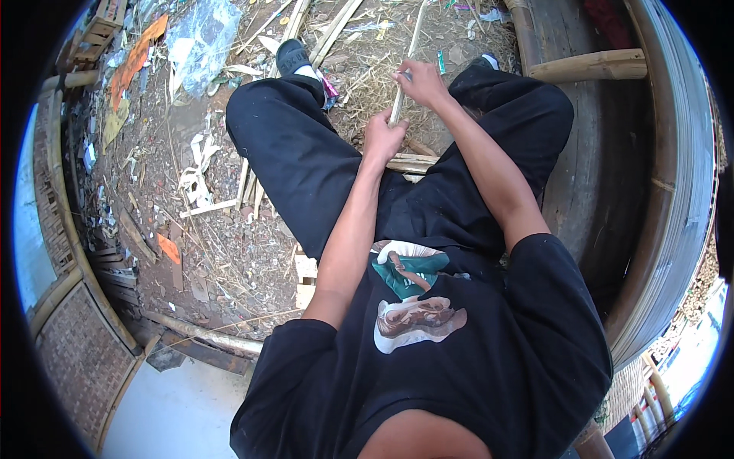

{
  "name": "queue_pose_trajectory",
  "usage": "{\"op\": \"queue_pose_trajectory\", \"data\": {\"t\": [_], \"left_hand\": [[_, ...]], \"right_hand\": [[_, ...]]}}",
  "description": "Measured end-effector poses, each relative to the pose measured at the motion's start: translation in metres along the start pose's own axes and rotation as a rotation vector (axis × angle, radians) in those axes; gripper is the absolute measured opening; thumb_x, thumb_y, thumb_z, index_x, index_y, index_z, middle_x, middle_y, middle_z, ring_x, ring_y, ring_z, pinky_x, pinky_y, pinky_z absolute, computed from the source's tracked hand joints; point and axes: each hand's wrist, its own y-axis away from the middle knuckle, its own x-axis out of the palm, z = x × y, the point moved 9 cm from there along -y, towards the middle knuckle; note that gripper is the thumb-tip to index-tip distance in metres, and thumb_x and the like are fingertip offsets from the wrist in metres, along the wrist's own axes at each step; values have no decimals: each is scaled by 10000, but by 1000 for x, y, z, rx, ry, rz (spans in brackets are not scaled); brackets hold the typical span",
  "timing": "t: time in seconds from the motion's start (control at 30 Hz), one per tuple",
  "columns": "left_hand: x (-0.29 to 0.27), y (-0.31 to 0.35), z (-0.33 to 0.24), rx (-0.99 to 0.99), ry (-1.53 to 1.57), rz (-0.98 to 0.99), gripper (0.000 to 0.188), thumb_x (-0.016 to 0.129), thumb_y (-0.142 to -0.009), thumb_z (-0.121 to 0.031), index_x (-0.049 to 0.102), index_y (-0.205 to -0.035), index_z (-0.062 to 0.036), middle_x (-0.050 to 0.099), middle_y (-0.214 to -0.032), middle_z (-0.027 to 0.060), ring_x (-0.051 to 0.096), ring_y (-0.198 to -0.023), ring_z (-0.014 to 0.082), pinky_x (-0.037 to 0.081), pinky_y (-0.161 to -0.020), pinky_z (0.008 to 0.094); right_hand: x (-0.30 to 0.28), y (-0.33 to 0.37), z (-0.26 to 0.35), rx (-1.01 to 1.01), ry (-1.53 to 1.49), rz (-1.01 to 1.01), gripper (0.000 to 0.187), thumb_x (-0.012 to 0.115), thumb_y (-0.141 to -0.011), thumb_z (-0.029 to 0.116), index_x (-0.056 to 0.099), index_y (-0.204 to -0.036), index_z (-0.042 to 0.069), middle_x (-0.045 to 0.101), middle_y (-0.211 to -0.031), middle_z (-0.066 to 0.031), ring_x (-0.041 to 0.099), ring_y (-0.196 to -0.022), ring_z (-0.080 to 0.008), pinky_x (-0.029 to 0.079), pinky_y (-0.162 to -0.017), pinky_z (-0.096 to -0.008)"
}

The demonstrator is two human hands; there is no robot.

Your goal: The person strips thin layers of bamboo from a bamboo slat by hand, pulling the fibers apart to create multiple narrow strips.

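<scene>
Nearest you is your black, short-sleeved T-shirt [497,344] with a picture printed on its front, and beyond it your black, loose trousers [283,145], the knees spread wide. Between your thighs lie a few pale, flat wooden pieces [413,163].

Just beyond them, your left hand [384,136] has its grip clamped around the near end of a long, narrow, pale strip of bamboo or wood [417,32]. The strip slants away from you, over the ground between your feet, to the upper edge of the view. Your right hand [426,83], a little farther along, has its grip closed on a small, grey, metallic-looking tool [406,76] at the strip's side; you cannot tell the tool's full shape, nor whether its edge touches the strip.

Under and around the strip, thin, straw-coloured shavings [367,93] cover the brown earth. Your left foot wears a dark, open-toed sandal [292,57]. A slim, teal object [440,61] lies near your right hand. Farther off to the left are a crumpled, clear plastic bag [202,46] and a long, torn, orange sheet [138,61].
</scene>
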Motion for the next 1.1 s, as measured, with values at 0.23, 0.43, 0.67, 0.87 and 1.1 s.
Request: {"op": "queue_pose_trajectory", "data": {"t": [0.23,0.43,0.67,0.87,1.1], "left_hand": [[0,-3,10,127,14,-165,466,611,-856,-136,515,-1310,-99,632,-685,73,572,-549,106,473,-552,288],[1,-1,11,32,52,-110,465,619,-852,-130,519,-1303,-78,626,-695,56,548,-548,93,462,-545,279],[-3,-3,10,-7,74,-117,423,645,-801,-166,595,-1215,-97,671,-790,197,645,-667,232,483,-667,357],[-1,-11,26,-24,78,-119,359,630,-803,-136,641,-1159,-96,605,-625,48,541,-546,94,422,-518,296],[5,-12,32,-146,220,-18,387,674,-790,-200,638,-1155,-76,674,-762,123,609,-605,163,483,-585,316]], "right_hand": [[3,3,-12,70,-154,-44,265,639,-828,310,651,-887,52,660,-835,-185,644,-850,-338,489,-755,-416],[4,9,-11,51,-192,-47,243,644,-835,269,644,-888,32,665,-859,-169,644,-888,-314,487,-775,-389],[-3,34,14,-106,-220,-40,170,641,-818,212,653,-860,48,647,-767,-173,639,-771,-339,481,-711,-423],[-18,66,51,-88,-320,41,151,651,-798,170,645,-844,27,659,-793,-172,648,-784,-323,488,-726,-387],[-46,98,86,-154,-1089,185,103,594,-904,82,578,-957,-4,593,-747,1,540,-747,-3,436,-628,-208]]}}
